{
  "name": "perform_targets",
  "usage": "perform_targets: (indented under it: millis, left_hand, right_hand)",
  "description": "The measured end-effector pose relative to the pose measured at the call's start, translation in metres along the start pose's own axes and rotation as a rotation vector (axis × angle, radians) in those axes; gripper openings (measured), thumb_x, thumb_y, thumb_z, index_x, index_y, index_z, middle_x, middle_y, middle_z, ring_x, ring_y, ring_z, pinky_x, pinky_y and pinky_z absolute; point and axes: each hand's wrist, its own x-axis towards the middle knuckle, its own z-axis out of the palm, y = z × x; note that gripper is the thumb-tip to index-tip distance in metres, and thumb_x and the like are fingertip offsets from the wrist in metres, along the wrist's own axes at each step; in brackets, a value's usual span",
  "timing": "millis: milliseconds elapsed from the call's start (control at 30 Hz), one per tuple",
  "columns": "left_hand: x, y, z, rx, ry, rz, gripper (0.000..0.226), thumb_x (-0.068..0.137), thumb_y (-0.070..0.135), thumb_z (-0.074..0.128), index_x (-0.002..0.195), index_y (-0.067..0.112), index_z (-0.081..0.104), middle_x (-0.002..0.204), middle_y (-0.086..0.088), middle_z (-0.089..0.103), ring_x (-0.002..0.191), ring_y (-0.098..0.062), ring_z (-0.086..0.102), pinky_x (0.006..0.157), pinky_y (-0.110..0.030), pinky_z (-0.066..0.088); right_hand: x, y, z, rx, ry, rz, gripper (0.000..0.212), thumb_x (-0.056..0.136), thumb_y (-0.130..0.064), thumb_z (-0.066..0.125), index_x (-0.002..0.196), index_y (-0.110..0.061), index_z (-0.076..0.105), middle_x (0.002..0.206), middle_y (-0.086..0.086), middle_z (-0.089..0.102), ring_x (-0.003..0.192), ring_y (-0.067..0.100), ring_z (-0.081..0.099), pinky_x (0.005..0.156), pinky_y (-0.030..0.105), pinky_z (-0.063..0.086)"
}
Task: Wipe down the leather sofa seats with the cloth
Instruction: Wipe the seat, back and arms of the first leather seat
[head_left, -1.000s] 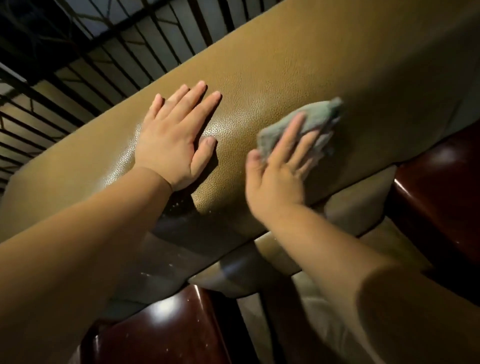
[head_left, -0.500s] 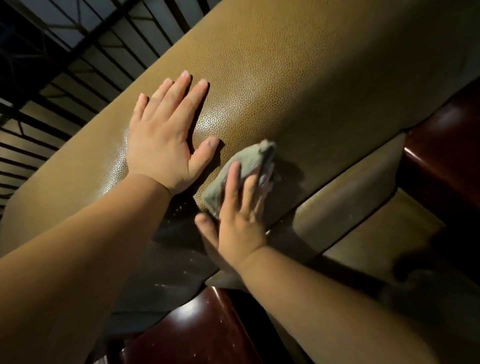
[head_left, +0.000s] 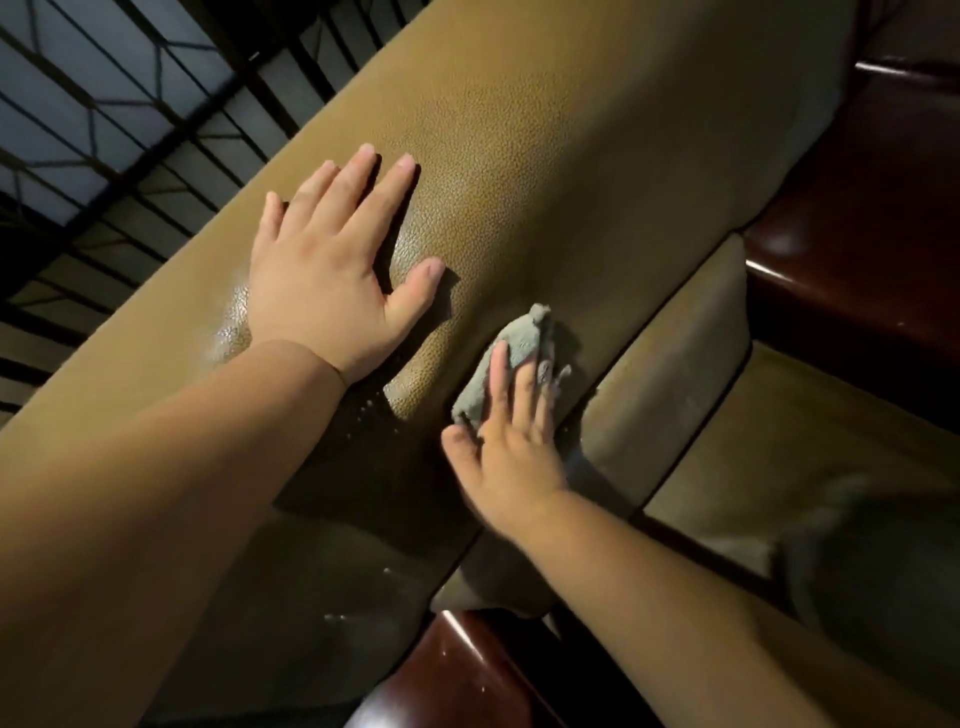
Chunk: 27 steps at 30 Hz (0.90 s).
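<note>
A small grey-green cloth (head_left: 511, 358), soft and crumpled into a rumpled wad, lies pressed against the lower part of the tan sofa backrest (head_left: 545, 156), whose pebbled leather grain shines where light strikes it. The right hand (head_left: 511, 447) lies flat on the cloth, fingers straight and slightly spread, pinning it to the leather rather than gripping it. Just left, apart from the cloth, the left hand (head_left: 332, 270) rests open and palm-down on the backrest, fingers splayed. Below, a smoother olive seat cushion (head_left: 670, 364) adjoins glossy dark reddish wooden armrests (head_left: 852, 270). Black metal bars (head_left: 104, 130) stand behind the sofa.
</note>
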Motion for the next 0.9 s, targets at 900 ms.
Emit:
perform_targets:
  millis: [900]
  left_hand:
    - [0.002,-0.006,0.005,-0.018,0.034,0.047,0.083,0.098,0.076,0.027,0.165,0.027,0.032,0.170,-0.005,0.033,0.156,-0.032,0.031,0.123,-0.059,0.027]
  right_hand:
    - [-0.001,0.044,0.004,0.132,0.112,0.284,0.086,0.098,-0.060,0.019,0.164,-0.010,-0.003,0.168,0.032,0.004,0.154,0.051,0.013,0.126,0.055,0.017]
